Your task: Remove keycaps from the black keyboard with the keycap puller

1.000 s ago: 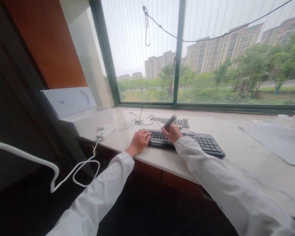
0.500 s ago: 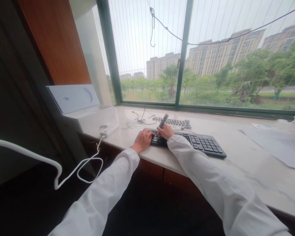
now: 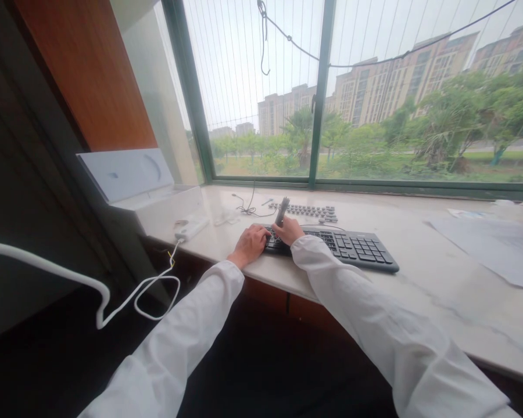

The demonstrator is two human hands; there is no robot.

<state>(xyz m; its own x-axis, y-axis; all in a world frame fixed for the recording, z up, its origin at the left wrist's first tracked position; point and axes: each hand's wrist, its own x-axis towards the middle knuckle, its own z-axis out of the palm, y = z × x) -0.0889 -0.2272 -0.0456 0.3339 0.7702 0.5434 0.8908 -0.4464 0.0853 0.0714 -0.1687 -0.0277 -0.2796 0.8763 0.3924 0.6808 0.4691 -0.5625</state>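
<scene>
The black keyboard (image 3: 366, 251) lies along the front of the marble counter. At its left end my left hand (image 3: 249, 244) holds it, fingers bent over the edge. My right hand (image 3: 290, 230) is closed round a dark brush (image 3: 282, 210), which stands tilted over the keyboard's left part with its bristly-looking end up. The brush's lower end is hidden by my fingers. Between my hands the keyboard's left part (image 3: 272, 237) seems to have keycaps off. Loose keycaps (image 3: 314, 211) lie in rows behind the keyboard.
A thin black cable (image 3: 247, 210) lies coiled behind my left hand. On the left are an open white box (image 3: 157, 203) and a white power strip (image 3: 190, 229) with its cord hanging off the edge. Papers (image 3: 483, 244) lie at right. A window (image 3: 253, 116) backs the counter.
The brush has shifted slightly left with my right hand and stands more upright. My left hand stays at the keyboard's left end. The whole view has shifted a little.
</scene>
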